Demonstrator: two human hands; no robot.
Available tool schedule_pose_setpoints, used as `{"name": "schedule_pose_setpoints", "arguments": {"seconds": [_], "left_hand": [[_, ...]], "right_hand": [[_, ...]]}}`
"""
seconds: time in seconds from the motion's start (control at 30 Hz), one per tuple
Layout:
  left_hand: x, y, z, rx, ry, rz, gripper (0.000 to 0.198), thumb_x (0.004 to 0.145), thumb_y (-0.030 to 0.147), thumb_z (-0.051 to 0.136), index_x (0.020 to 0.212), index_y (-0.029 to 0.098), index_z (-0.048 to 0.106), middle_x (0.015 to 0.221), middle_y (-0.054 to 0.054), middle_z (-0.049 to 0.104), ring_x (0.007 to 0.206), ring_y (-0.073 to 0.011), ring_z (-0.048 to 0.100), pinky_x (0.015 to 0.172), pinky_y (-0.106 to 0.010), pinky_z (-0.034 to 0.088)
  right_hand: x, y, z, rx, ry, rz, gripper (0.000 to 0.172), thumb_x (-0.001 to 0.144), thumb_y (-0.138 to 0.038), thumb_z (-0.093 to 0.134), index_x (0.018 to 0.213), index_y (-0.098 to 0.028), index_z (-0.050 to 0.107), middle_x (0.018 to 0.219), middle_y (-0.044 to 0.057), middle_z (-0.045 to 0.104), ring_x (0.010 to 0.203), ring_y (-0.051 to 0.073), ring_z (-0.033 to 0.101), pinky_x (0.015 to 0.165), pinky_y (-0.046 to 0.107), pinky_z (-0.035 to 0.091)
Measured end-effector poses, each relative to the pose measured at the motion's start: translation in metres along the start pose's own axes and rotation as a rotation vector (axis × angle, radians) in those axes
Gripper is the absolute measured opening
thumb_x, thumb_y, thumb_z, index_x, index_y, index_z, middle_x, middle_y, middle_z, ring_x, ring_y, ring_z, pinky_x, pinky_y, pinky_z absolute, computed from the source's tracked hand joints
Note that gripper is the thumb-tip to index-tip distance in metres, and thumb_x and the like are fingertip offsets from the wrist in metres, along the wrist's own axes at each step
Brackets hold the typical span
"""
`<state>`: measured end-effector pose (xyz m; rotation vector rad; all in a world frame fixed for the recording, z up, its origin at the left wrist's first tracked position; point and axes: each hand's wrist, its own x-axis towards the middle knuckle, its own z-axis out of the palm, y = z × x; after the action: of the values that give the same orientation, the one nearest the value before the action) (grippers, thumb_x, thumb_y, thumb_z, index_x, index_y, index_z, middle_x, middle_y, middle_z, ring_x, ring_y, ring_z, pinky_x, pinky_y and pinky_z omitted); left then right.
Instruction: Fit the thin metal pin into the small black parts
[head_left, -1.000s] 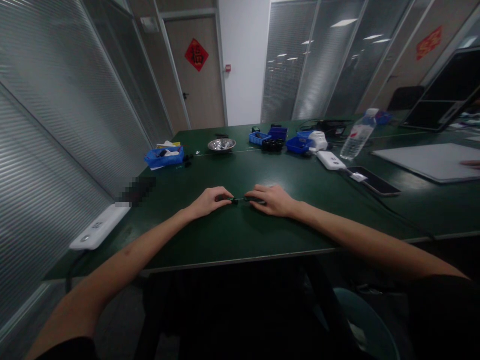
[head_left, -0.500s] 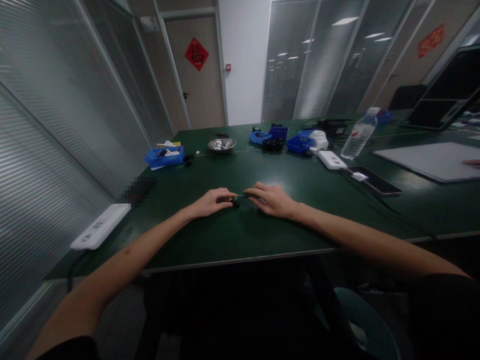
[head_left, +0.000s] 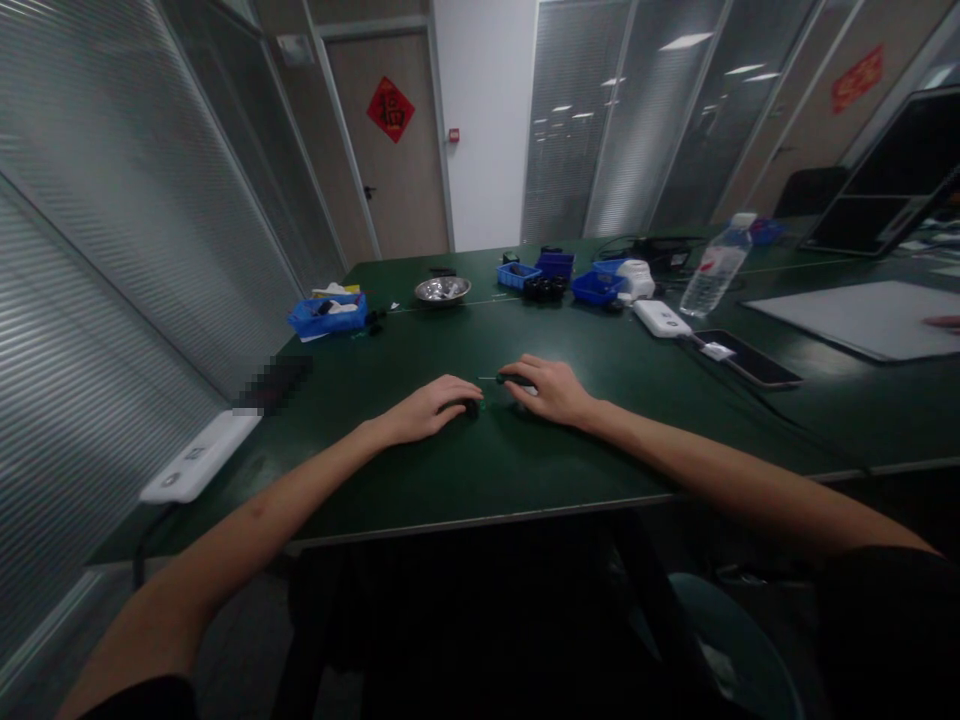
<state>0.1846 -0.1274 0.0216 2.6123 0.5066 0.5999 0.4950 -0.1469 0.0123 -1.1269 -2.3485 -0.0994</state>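
Note:
My left hand is closed around a small black part low over the green table, its fingers hiding most of it. A tiny green piece shows beside the part; I cannot tell if they are joined. In my right hand is a small screwdriver, its dark handle under the fingers and its thin metal shaft pointing left. The shaft's tip is near my left fingertips, slightly above and apart from the black part.
Across the green table stand a blue bin, a metal bowl and several more blue bins. On the right are a white power bank, a phone and a water bottle. Another person's hand rests on a grey board.
The screwdriver in my right hand has moved up and away from the black part. My left fingers have shifted slightly right, over the part.

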Motion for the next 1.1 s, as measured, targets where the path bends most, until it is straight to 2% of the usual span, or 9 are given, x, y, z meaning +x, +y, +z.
{"name": "schedule_pose_setpoints", "arguments": {"seconds": [0.1, 0.3, 0.4, 0.53, 0.63, 0.77, 0.93, 1.1], "left_hand": [[0.002, 0.002, 0.003, 0.05, -0.062, 0.034, 0.041, 0.108, 0.019, 0.05, 0.146, 0.029, 0.064, 0.147, -0.009, 0.065, 0.141, -0.0253, 0.054, 0.118, -0.049, 0.042], [0.0, 0.0, -0.003, 0.105, -0.092, 0.038, 0.036, 0.109, 0.023, 0.051, 0.14, 0.025, 0.068, 0.134, -0.012, 0.07, 0.13, -0.0265, 0.059, 0.114, -0.048, 0.045], [-0.002, -0.005, -0.009, 0.124, -0.094, -0.024, 0.036, 0.109, 0.025, 0.051, 0.141, 0.023, 0.067, 0.133, -0.013, 0.068, 0.127, -0.0267, 0.06, 0.112, -0.047, 0.046], [-0.009, -0.019, -0.025, 0.119, -0.092, -0.173, 0.033, 0.107, 0.03, 0.055, 0.136, 0.024, 0.07, 0.129, -0.011, 0.067, 0.122, -0.0261, 0.061, 0.108, -0.043, 0.048], [-0.019, -0.039, -0.044, 0.115, -0.091, -0.306, 0.029, 0.104, 0.032, 0.058, 0.126, 0.023, 0.074, 0.125, -0.011, 0.067, 0.116, -0.026, 0.064, 0.103, -0.041, 0.05], [-0.044, -0.084, -0.071, 0.187, -0.042, -0.472, 0.029, 0.098, 0.036, 0.062, 0.118, 0.02, 0.077, 0.125, -0.011, 0.068, 0.115, -0.0276, 0.066, 0.104, -0.04, 0.051], [-0.084, -0.139, -0.097, 0.388, 0.128, -0.711, 0.029, 0.096, 0.033, 0.063, 0.119, 0.021, 0.076, 0.127, -0.011, 0.073, 0.119, -0.0286, 0.067, 0.107, -0.04, 0.051], [-0.108, -0.155, -0.11, 0.526, 0.283, -0.904, 0.029, 0.093, 0.031, 0.069, 0.119, 0.021, 0.077, 0.123, -0.011, 0.077, 0.114, -0.029, 0.071, 0.098, -0.037, 0.055]], "right_hand": [[0.0, 0.0, 0.0, -0.002, -0.003, -0.004, 0.035, 0.108, -0.042, 0.053, 0.131, -0.023, 0.07, 0.121, 0.009, 0.073, 0.093, 0.022, 0.069, 0.078, 0.033, 0.05], [0.0, 0.001, -0.001, -0.011, -0.022, -0.021, 0.037, 0.108, -0.043, 0.052, 0.133, -0.022, 0.069, 0.119, 0.009, 0.073, 0.09, 0.022, 0.068, 0.074, 0.032, 0.048], [0.0, 0.001, -0.002, -0.001, -0.023, -0.03, 0.037, 0.108, -0.043, 0.052, 0.133, -0.022, 0.068, 0.121, 0.01, 0.073, 0.09, 0.021, 0.068, 0.074, 0.032, 0.048], [0.0, 0.0, -0.004, 0.017, -0.035, -0.034, 0.037, 0.108, -0.043, 0.051, 0.133, -0.021, 0.068, 0.12, 0.01, 0.073, 0.088, 0.021, 0.067, 0.073, 0.032, 0.048], [0.0, 0.0, -0.004, 0.02, -0.034, -0.038, 0.037, 0.108, -0.043, 0.051, 0.133, -0.021, 0.068, 0.119, 0.009, 0.073, 0.088, 0.02, 0.067, 0.074, 0.032, 0.048], [-0.001, 0.0, -0.003, 0.009, -0.035, -0.043, 0.037, 0.108, -0.043, 0.051, 0.132, -0.021, 0.068, 0.119, 0.009, 0.073, 0.086, 0.02, 0.067, 0.074, 0.032, 0.048], [-0.001, 0.0, -0.003, 0.006, -0.034, -0.046, 0.036, 0.108, -0.043, 0.052, 0.132, -0.021, 0.068, 0.119, 0.009, 0.073, 0.089, 0.021, 0.068, 0.075, 0.033, 0.049], [-0.001, 0.0, -0.003, 0.022, -0.046, -0.05, 0.037, 0.109, -0.044, 0.051, 0.133, -0.021, 0.068, 0.12, 0.009, 0.073, 0.088, 0.02, 0.068, 0.075, 0.033, 0.049]]}}
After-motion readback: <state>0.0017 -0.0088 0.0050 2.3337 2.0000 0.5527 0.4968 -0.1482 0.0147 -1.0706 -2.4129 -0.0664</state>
